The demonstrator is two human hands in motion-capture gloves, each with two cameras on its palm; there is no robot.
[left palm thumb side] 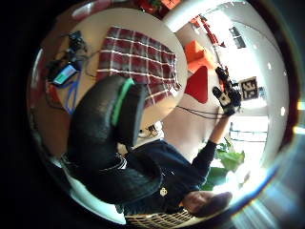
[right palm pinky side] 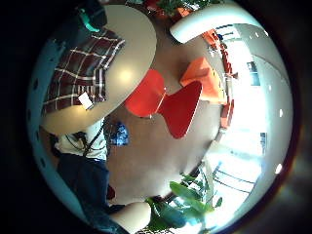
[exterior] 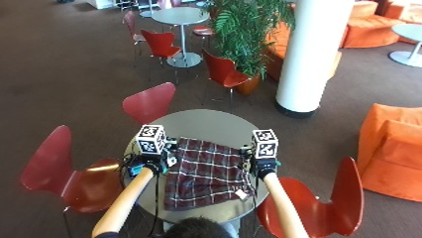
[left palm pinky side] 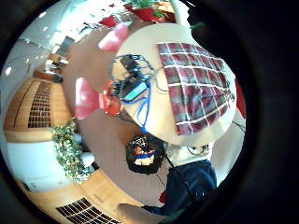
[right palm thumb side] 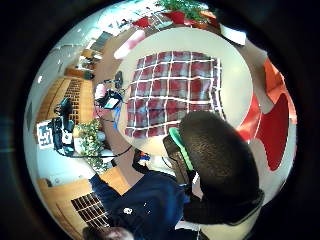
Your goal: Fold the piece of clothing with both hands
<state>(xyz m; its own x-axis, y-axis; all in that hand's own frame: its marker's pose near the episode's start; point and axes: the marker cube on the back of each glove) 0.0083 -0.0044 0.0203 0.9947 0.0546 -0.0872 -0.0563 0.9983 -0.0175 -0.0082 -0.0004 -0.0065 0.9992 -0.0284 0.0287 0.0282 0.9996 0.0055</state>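
A red and dark plaid piece of clothing [exterior: 208, 178] lies spread flat on the round grey table [exterior: 204, 124], with a white tag [exterior: 240, 195] at its near right corner. My left hand [exterior: 153, 163] is raised above the cloth's left edge and my right hand [exterior: 264, 166] above its right edge. Neither touches the cloth or holds anything. The palm views show the cloth [left palm pinky side: 198, 88] [right palm thumb side: 172, 92] from well above. The left thumb side palm view shows the right hand [left palm thumb side: 228, 95] held up with its fingers spread.
A small device with a blue cable [left palm pinky side: 133, 86] lies on the table's left part beside the cloth. Red chairs [exterior: 148, 101] [exterior: 59, 173] [exterior: 330, 198] stand around the table. A white pillar [exterior: 306, 54] and a plant [exterior: 254, 29] stand beyond it.
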